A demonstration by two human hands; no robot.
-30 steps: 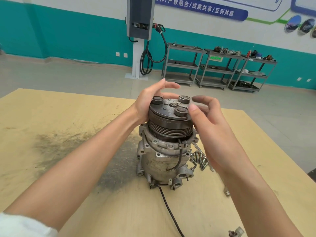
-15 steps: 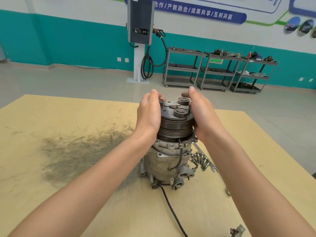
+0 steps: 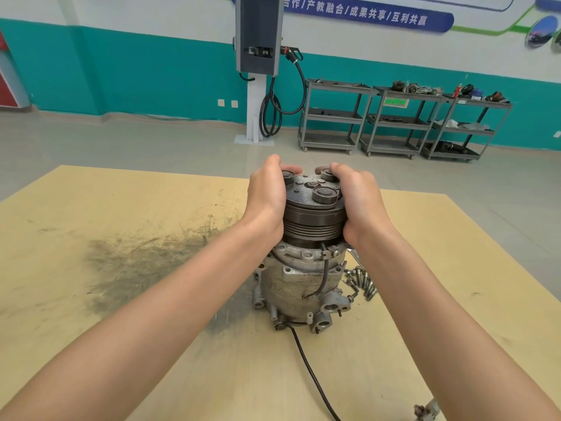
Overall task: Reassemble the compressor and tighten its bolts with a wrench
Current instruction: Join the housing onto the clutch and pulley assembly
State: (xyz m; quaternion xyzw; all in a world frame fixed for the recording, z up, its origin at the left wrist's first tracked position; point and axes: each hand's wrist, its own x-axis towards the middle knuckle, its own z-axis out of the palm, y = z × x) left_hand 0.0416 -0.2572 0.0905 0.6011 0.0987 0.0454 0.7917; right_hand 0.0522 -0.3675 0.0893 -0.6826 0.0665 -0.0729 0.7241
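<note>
One compressor (image 3: 299, 281) stands upright; left hand (image 3: 267, 196) and right hand (image 3: 359, 202) now clamp its pulley (image 3: 312, 220), gripping lower than before.

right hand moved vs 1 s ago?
Yes. The right hand has closed in leftward onto the pulley of the compressor. Earlier it hovered open beside the pulley; now its fingers curl over the top rim.
</note>
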